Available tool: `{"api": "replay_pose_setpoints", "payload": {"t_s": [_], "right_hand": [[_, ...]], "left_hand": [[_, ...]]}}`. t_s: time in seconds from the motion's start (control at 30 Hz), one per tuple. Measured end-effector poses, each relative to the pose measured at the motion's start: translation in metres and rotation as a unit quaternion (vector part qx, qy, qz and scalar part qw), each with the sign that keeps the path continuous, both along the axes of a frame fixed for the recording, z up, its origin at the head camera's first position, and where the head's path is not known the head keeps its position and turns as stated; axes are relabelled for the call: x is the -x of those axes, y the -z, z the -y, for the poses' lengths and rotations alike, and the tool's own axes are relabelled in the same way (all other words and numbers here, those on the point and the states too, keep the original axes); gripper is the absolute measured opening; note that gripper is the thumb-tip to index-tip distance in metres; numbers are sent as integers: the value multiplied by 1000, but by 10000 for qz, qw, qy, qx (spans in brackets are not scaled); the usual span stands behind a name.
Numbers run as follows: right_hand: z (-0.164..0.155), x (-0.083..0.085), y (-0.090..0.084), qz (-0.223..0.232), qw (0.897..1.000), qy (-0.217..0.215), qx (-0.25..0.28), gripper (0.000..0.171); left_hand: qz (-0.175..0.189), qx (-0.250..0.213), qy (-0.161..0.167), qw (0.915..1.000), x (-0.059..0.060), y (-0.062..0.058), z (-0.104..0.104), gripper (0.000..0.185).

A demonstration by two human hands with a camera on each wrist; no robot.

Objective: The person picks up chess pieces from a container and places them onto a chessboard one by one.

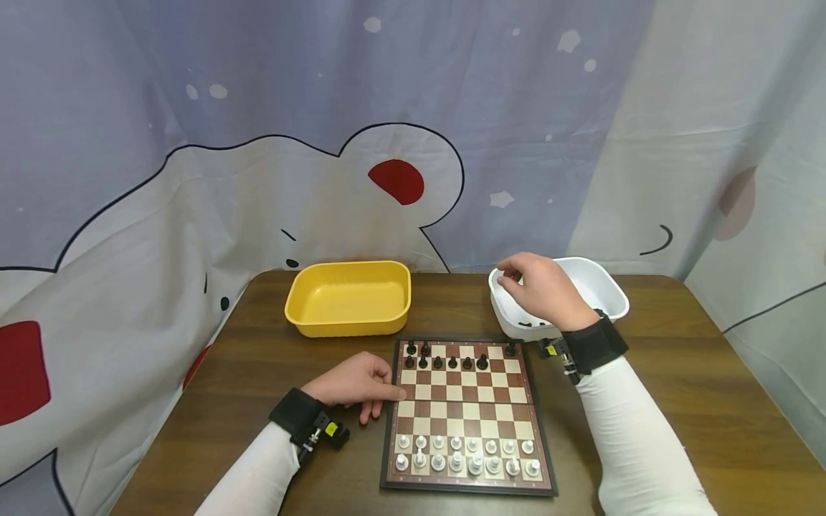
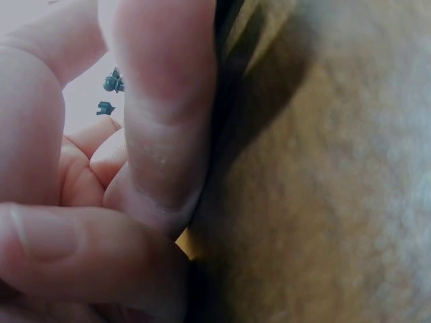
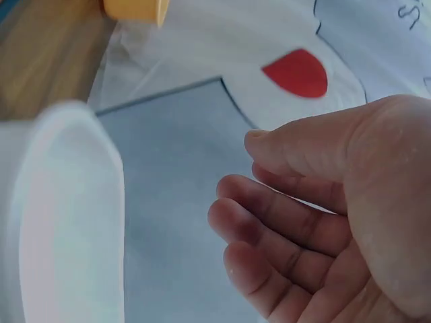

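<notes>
A chessboard lies on the wooden table. Black pieces fill part of its far rows and white pieces its two near rows. My left hand rests on the table with fingers loosely curled, its thumb touching the board's left edge. In the left wrist view the left hand fills the frame, with black pieces small behind it. My right hand hovers over the left rim of a white tub. The right hand is half curled with nothing visible in it.
A yellow tub stands at the back left of the table and looks empty. Dark shapes show low in the white tub. A printed fabric curtain hangs close behind the table.
</notes>
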State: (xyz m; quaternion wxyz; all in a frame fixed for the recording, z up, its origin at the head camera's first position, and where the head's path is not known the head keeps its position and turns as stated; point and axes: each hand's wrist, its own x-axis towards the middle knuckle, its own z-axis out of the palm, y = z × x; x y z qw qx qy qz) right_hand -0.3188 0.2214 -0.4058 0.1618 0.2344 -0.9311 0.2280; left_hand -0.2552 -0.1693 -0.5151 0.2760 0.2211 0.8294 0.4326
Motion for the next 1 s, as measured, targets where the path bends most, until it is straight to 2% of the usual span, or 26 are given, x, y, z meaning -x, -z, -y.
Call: {"api": "replay_pose_setpoints", "payload": {"t_s": [0.23, 0.47, 0.77, 1.0], "right_hand": [[-24, 8, 2, 98, 9992, 394, -52, 22], [-45, 18, 12, 82, 9971, 689, -296, 25], [-63, 23, 17, 549, 9921, 1035, -443, 33], [-74, 26, 20, 814, 9879, 1148, -651, 39]], "left_hand": [[6, -10, 1, 10000, 0, -1, 0, 47], [34, -33, -16, 10000, -1, -2, 0, 48], [69, -46, -22, 10000, -2, -3, 0, 49], [81, -88, -49, 9999, -2, -4, -1, 48]]}}
